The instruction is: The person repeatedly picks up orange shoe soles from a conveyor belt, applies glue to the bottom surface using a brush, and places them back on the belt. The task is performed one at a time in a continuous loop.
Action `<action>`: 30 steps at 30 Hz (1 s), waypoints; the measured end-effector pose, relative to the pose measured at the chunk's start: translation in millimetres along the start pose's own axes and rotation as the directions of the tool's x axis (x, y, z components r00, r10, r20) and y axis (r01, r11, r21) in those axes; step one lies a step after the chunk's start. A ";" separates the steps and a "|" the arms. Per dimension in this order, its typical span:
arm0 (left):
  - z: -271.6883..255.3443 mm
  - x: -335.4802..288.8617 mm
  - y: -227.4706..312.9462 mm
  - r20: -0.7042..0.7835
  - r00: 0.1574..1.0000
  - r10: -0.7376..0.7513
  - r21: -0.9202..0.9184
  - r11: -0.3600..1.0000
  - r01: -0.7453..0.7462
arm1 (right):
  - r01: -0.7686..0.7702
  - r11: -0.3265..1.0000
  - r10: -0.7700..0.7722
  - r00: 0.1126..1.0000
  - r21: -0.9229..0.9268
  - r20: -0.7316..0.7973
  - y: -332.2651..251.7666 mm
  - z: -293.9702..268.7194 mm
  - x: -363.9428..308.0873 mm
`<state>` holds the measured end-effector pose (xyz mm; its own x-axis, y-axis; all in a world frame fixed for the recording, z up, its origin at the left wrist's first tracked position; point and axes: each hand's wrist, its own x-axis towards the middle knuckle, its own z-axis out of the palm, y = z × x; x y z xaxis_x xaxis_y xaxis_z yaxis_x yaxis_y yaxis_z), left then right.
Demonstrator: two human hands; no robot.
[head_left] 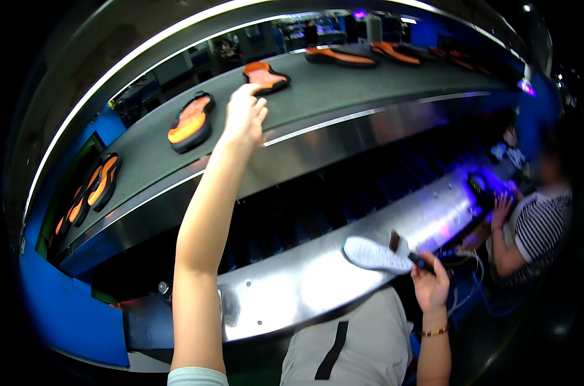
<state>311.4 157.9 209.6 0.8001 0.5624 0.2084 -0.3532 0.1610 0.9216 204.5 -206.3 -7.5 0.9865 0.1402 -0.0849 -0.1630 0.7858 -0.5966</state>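
Observation:
My left arm stretches up to a green conveyor belt. The fingers of my left hand pinch the near edge of an orange and black shoe sole; the thumb's grip is partly hidden. Low on the right, my right hand is closed round the dark handle of a brush, whose bristles point up. A pale, whitish shoe sole lies against the same fingers, above a shiny metal ledge. Whether those fingers grip the pale sole too, I cannot tell.
Another orange sole rests on the belt left of my hand, with several more toward both ends. A metal rail edges the belt. At right, a person in a striped top works under violet light. A blue panel stands left.

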 end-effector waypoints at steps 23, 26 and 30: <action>46.7 -55.7 -11.5 0.621 0.187 0.761 0.498 -0.199 -0.844 | -0.025 0.966 0.016 0.999 -0.259 -0.036 31.0 -23.8 -16.6; 12.0 -121.6 -31.1 -0.062 0.568 0.821 0.085 0.571 -0.817 | -0.032 0.973 0.022 0.999 -0.229 -0.044 30.0 -23.4 -17.5; -11.7 -146.9 -53.6 0.140 0.990 0.020 -0.507 0.860 0.054 | -0.018 0.977 0.012 1.000 -0.213 -0.029 25.8 -20.9 -9.8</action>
<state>207.1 76.1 125.8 0.8529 0.4462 0.2710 -0.5063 0.5802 0.6380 191.0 -200.0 -38.7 0.9846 0.1320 -0.1150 -0.1732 0.6366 -0.7515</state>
